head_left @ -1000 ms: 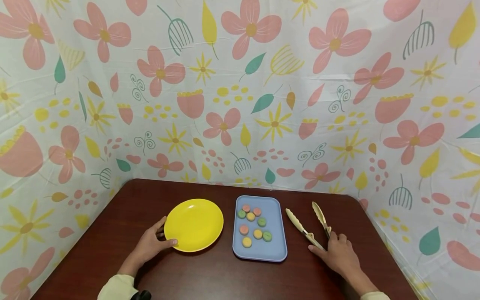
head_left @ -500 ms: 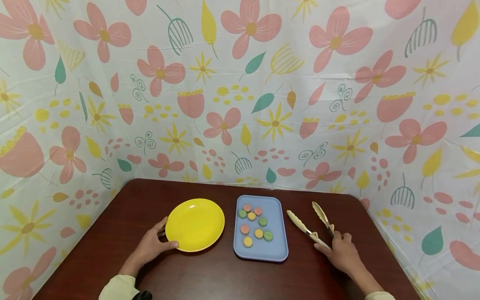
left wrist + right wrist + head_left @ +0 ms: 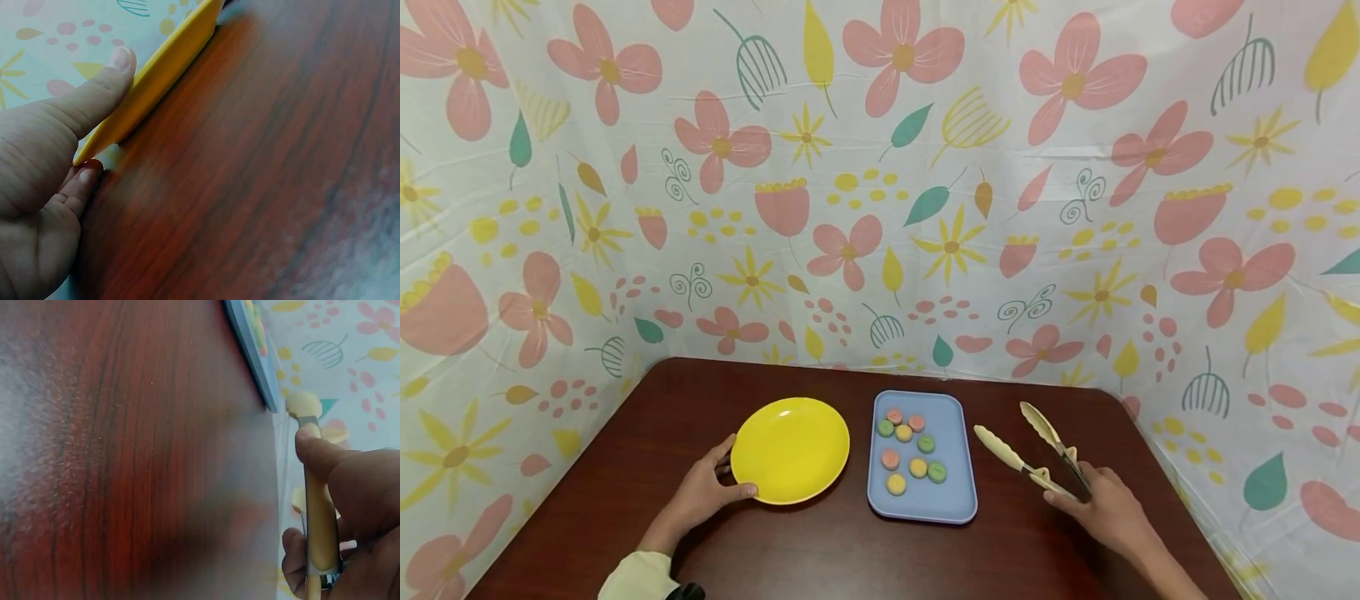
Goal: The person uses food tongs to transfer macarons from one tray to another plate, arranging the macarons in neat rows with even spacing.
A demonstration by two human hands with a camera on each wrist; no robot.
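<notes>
left grip (image 3: 703, 485) pinching yellow plate (image 3: 790, 451), right grip (image 3: 1111, 510) holding tongs (image 3: 1000, 448), blue tray (image 3: 946, 501) between

Yellow plate (image 3: 790, 451), splayed beige tongs (image 3: 999, 447)

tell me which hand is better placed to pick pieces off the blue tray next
Probably the right hand: it holds the tongs, spread open right of the blue tray, while the left hand grips the yellow plate at its left edge.

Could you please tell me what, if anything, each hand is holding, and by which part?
The left hand holds the yellow plate by its left rim; the right hand grips the tongs by their handles.
</notes>
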